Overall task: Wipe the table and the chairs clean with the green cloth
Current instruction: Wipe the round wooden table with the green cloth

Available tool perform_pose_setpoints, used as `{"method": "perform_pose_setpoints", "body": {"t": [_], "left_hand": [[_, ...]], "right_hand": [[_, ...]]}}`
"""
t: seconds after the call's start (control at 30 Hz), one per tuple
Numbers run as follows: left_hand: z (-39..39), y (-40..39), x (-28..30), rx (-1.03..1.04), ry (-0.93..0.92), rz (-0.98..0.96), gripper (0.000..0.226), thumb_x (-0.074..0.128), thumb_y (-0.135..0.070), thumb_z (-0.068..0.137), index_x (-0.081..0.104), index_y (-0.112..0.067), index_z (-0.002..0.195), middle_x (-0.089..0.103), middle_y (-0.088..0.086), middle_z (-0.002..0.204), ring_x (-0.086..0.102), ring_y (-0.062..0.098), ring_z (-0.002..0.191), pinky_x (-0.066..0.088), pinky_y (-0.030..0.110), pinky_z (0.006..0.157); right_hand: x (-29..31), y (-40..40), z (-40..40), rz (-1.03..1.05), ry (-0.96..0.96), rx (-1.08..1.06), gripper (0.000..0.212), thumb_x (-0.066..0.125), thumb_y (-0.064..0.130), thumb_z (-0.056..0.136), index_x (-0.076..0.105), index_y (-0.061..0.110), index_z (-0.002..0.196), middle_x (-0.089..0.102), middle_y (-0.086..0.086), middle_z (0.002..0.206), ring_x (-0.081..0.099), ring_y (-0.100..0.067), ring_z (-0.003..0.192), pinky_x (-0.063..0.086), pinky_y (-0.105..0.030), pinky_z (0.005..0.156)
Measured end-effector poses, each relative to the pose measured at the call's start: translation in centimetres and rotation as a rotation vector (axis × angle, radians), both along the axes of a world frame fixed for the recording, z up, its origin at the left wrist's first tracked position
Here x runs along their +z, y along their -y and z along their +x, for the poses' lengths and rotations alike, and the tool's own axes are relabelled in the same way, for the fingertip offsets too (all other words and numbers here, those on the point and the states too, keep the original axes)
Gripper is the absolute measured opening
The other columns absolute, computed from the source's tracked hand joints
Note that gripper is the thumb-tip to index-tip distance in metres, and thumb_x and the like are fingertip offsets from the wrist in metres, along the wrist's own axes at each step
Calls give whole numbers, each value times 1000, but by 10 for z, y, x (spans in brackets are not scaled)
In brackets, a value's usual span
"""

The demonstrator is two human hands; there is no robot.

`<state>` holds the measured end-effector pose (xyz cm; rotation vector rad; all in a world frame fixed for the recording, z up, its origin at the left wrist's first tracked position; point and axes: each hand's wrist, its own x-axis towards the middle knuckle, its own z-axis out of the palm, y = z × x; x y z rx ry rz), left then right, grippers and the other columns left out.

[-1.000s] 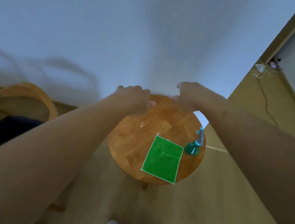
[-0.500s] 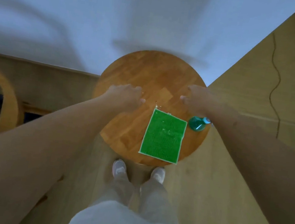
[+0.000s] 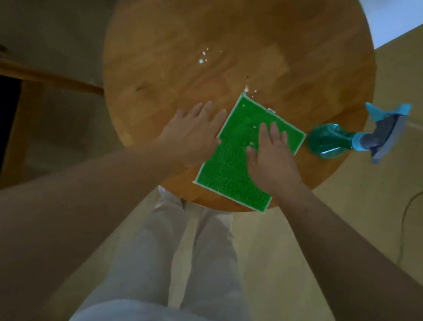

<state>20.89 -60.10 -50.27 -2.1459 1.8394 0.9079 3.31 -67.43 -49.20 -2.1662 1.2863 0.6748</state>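
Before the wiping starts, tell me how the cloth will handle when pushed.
The cloth lies flat and thin on the table, so it is probably floppy and light. Its nubby pile may drag on the wood, more so over the droplets. With the right hand flat on it, it may bunch.

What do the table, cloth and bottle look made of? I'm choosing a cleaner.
Table: wood strips joined in blocks, with a smooth, slightly shiny finish, probably varnished. Cloth: green, nubbly pile with a pale stitched edge, likely microfibre. Bottle: see-through teal, apparently plastic, with an opaque blue and grey trigger.
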Motion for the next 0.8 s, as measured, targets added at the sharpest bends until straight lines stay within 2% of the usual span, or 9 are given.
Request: {"method": "perform_pose_setpoints", "body": {"t": [0.1, 0.27, 0.33, 0.4, 0.5, 0.67, 0.8], "left_hand": [[-9, -2, -19, -47, 26, -100, 62, 34, -39, 100, 7, -21, 152, 7, 13, 159, 12, 29, 145, 24, 49, 110], [-18, -13, -39, -45, 66, -121, 61, 31, -42, 99, 10, -19, 152, 5, 15, 159, 7, 29, 146, 21, 49, 112], [-18, -17, -42, -29, 54, -149, 61, 33, -42, 98, 17, -19, 152, 10, 15, 159, 10, 30, 146, 21, 50, 112], [-20, -17, -44, -36, 29, -178, 60, 36, -41, 97, 22, -19, 151, 14, 15, 158, 13, 30, 145, 22, 49, 112], [-20, -11, -47, -25, -18, -214, 59, 41, -37, 96, 25, -19, 150, 17, 14, 158, 15, 29, 145, 23, 50, 112], [30, 2, -51, 314, 15, -289, 63, 36, -43, 97, 9, -24, 151, 6, 10, 159, 3, 25, 145, 8, 47, 112], [83, -1, -55, 492, 124, -251, 66, 35, -46, 98, 6, -22, 152, -2, 11, 160, -3, 25, 146, 4, 46, 114]], "right_hand": [[-30, -1, 1, -44, 31, -20, 66, 32, 42, 102, 1, 15, 154, -5, -11, 162, -4, -38, 147, 9, -54, 118], [-66, -21, 4, -122, 38, 37, 71, 17, 67, 94, -16, 38, 150, -21, -7, 160, -17, -42, 143, -7, -66, 107], [-72, -32, -1, -183, 28, 60, 73, 15, 72, 92, -9, 38, 152, -11, -8, 161, -9, -44, 144, -6, -66, 106], [-76, -43, -8, -236, 23, 34, 72, 20, 71, 92, 2, 35, 153, 0, -9, 162, 1, -43, 145, 1, -68, 107], [-81, -54, -18, -273, 16, -7, 71, 22, 68, 93, 8, 33, 153, 8, -9, 162, 8, -41, 145, 9, -68, 109], [-84, -38, -3, -320, 9, -132, 71, 21, 64, 94, 14, 26, 154, 13, -12, 160, 10, -43, 145, 11, -70, 108], [-85, -1, 25, -355, -5, -212, 75, 14, 64, 94, 7, 21, 154, 5, -14, 161, 3, -43, 145, 11, -72, 108]]}}
